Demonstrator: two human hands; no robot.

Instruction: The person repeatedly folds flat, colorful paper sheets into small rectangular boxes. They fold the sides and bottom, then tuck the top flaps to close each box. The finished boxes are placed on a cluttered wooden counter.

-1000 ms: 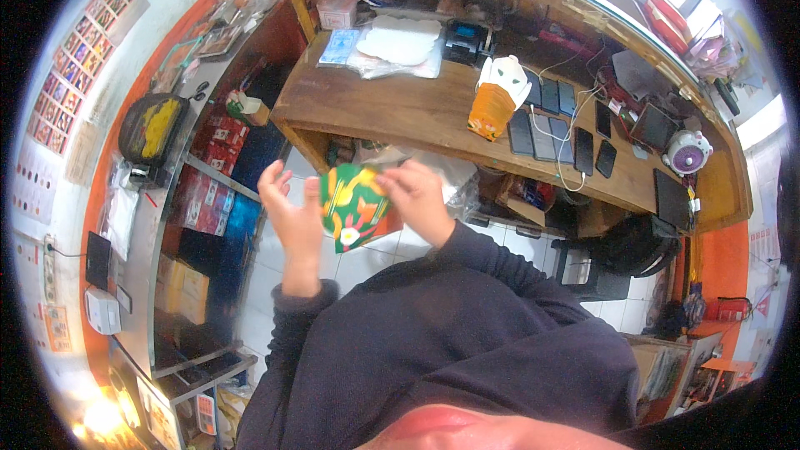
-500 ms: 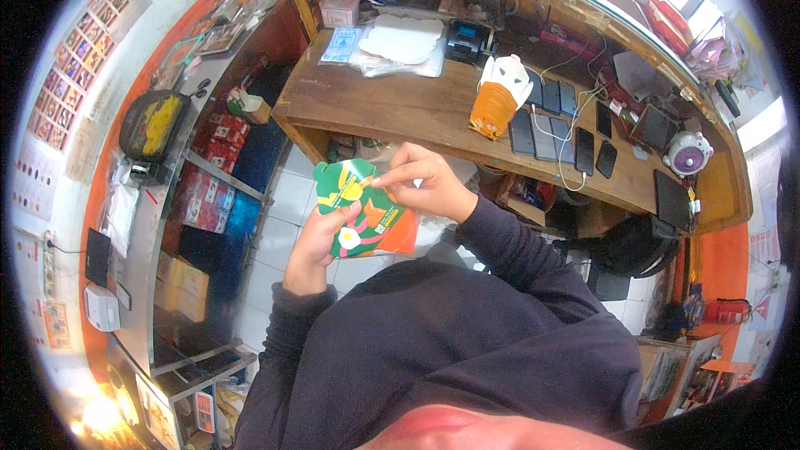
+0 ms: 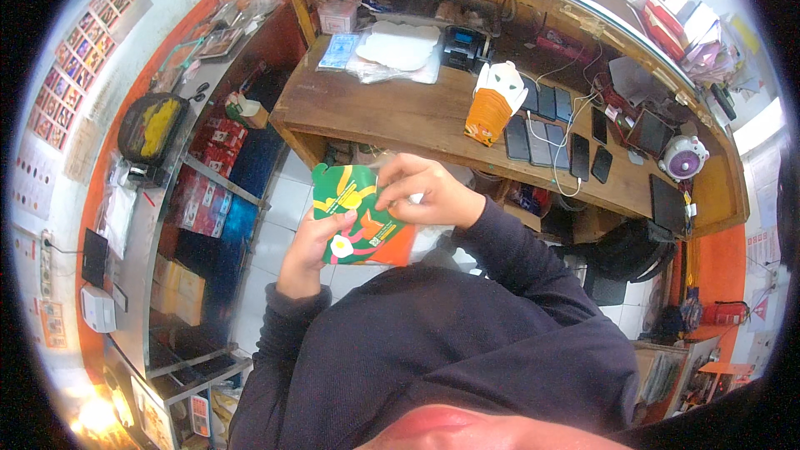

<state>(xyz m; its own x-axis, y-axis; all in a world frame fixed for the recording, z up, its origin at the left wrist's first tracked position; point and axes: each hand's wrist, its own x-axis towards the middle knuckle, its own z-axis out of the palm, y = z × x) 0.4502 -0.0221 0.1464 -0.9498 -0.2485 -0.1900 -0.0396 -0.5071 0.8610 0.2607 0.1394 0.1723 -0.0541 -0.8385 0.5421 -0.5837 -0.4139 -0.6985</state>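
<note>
Green-and-orange packet [image 3: 346, 193], held above the tiled floor [image 3: 288, 192], has open room at nine o'clock before the metal shelf [image 3: 154, 225]; the wooden desk's [image 3: 354, 100] near edge runs from twelve to three. The left hand [image 3: 308, 246] grips its seven-o'clock side, thumb across the front. The right hand [image 3: 427, 193] is half-curled at the three-o'clock edge; whether it pinches, I cannot tell. Toward two stand an orange-and-white stack [image 3: 492, 110] and flat, dark phones [image 3: 517, 138]. The packet looks flat and smooth.

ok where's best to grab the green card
Probably pinch the green card at its top edge, from the desk side: it looks thin, and that edge seems free, with the left grip on its left and right grip at its right.
</note>
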